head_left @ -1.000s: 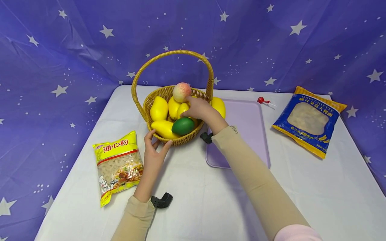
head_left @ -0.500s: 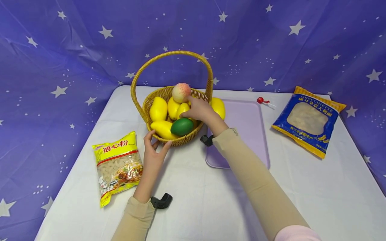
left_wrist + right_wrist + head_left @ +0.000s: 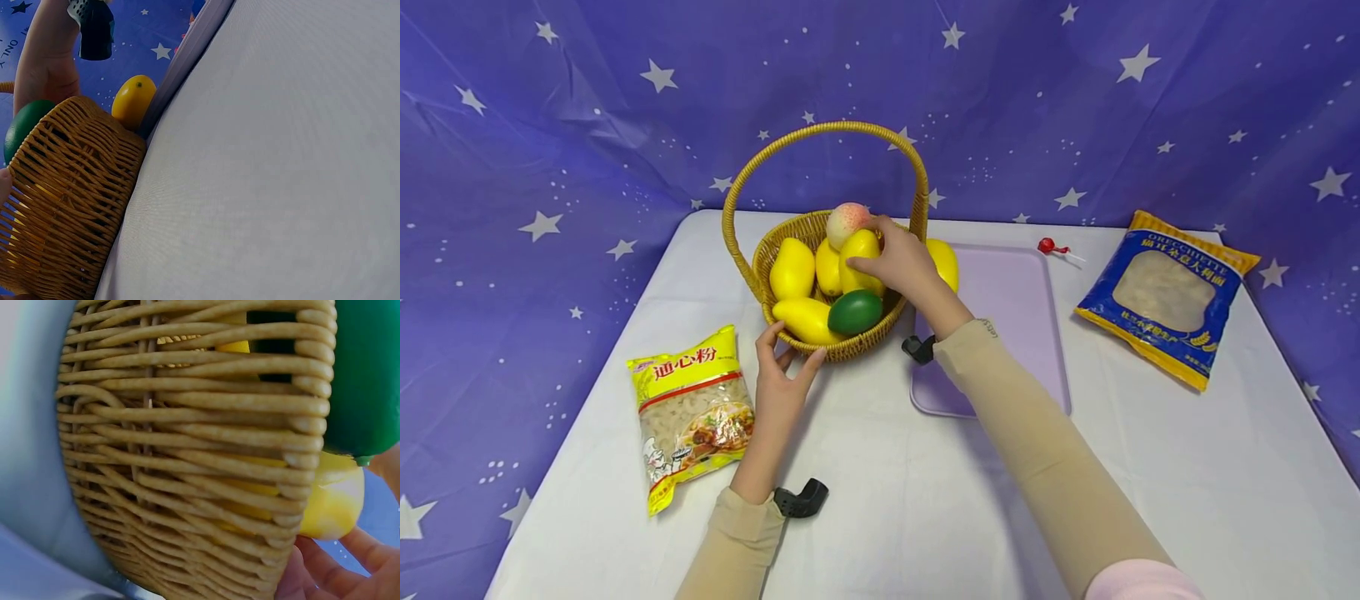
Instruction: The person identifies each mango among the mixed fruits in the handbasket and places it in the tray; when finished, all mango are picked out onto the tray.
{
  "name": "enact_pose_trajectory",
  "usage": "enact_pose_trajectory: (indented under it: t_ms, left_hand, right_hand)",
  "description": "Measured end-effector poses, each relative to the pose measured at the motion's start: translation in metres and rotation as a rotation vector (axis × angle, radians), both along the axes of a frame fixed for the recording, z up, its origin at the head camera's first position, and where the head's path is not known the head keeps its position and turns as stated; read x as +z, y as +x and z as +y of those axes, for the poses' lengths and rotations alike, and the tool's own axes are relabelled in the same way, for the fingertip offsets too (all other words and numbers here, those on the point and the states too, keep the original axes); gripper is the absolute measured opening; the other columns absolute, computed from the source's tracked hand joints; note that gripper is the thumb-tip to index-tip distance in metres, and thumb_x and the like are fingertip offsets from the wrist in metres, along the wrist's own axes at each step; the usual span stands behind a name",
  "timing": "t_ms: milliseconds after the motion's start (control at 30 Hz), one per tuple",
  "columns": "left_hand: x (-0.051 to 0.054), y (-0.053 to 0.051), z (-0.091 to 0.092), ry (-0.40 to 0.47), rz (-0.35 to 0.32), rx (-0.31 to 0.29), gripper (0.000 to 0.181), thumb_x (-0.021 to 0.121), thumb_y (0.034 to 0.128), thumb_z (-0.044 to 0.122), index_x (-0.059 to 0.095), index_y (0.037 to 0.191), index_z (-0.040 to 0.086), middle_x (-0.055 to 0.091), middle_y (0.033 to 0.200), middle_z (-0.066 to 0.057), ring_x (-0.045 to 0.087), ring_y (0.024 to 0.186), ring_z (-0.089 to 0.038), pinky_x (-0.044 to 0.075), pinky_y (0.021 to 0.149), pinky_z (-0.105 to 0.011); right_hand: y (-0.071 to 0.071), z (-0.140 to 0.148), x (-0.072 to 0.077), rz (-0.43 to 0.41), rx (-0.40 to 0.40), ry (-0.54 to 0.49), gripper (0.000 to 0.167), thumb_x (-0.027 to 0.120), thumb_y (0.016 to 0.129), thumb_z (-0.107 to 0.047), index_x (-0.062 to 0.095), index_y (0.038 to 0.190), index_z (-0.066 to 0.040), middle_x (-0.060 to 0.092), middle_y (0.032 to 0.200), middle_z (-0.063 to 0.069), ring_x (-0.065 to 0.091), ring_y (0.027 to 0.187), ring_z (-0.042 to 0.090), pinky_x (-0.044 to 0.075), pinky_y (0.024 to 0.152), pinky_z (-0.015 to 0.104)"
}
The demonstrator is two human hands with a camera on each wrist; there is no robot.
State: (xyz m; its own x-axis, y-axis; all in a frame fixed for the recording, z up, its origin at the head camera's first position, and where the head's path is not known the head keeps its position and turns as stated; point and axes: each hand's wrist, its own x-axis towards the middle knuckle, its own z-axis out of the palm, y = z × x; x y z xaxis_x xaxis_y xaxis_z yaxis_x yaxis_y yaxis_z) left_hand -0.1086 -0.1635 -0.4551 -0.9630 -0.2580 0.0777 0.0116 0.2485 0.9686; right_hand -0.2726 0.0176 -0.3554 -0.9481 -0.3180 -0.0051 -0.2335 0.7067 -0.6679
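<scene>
My right hand (image 3: 898, 258) pinches a yellow mango (image 3: 859, 260) between thumb and fingers, over the right side of a wicker basket (image 3: 868, 343). Behind it sits a pink-and-cream peach (image 3: 847, 222), close to my fingertips. More yellow mangoes (image 3: 793, 269) and a smooth green fruit (image 3: 855, 312) lie in the basket. My left hand (image 3: 781, 387) holds the front left rim, thumb and fingers spread against the wicker. In the right wrist view, the woven wall (image 3: 200, 437) hides part of the contents, and several right-hand fingers (image 3: 331, 575) show beyond it.
A lilac tray (image 3: 1015, 333) lies right of the basket, with another yellow mango (image 3: 943, 263) at its left edge. Farther right are a red lollipop (image 3: 1048, 246) and a blue pasta bag (image 3: 1165, 300). A yellow macaroni bag (image 3: 694, 417) lies beside my left hand.
My right hand has closed round the yellow mango and raised it slightly, so more of it shows. The left hand stays at the basket rim.
</scene>
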Motion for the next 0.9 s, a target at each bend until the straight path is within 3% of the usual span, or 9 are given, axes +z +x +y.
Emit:
enact_pose_trajectory:
  t_ms: [233, 600, 900]
  left_hand:
    - [0.001, -0.001, 0.001, 0.004, 0.007, -0.003, 0.071, 0.070, 0.0893, 0.037, 0.027, 0.144, 0.023, 0.021, 0.152, -0.007, 0.045, 0.126, -0.035, 0.045, 0.096, -0.047]
    - [0.001, -0.001, -0.001, 0.005, -0.012, -0.014, 0.072, 0.069, 0.0890, 0.040, 0.026, 0.145, 0.025, 0.020, 0.153, -0.004, 0.044, 0.128, -0.032, 0.045, 0.096, -0.047]
    - [0.003, 0.001, 0.000, 0.028, -0.026, -0.017, 0.070, 0.068, 0.0900, 0.037, 0.026, 0.145, 0.028, 0.018, 0.154, -0.002, 0.043, 0.129, -0.031, 0.044, 0.097, -0.047]
  right_hand:
    - [0.000, 0.007, 0.006, 0.011, -0.087, -0.051, 0.066, 0.071, 0.083, -0.049, 0.048, 0.137, -0.019, 0.059, 0.122, 0.006, 0.056, 0.103, 0.020, 0.048, 0.086, 0.036]
    - [0.001, 0.027, 0.024, 0.055, -0.132, -0.119, 0.065, 0.072, 0.083, -0.047, 0.047, 0.137, -0.019, 0.058, 0.112, 0.005, 0.052, 0.093, 0.020, 0.044, 0.076, 0.036]
    - [0.006, 0.040, 0.036, 0.020, -0.164, -0.143, 0.069, 0.071, 0.083, -0.050, 0.045, 0.139, -0.021, 0.055, 0.122, 0.002, 0.050, 0.102, 0.019, 0.044, 0.086, 0.035]
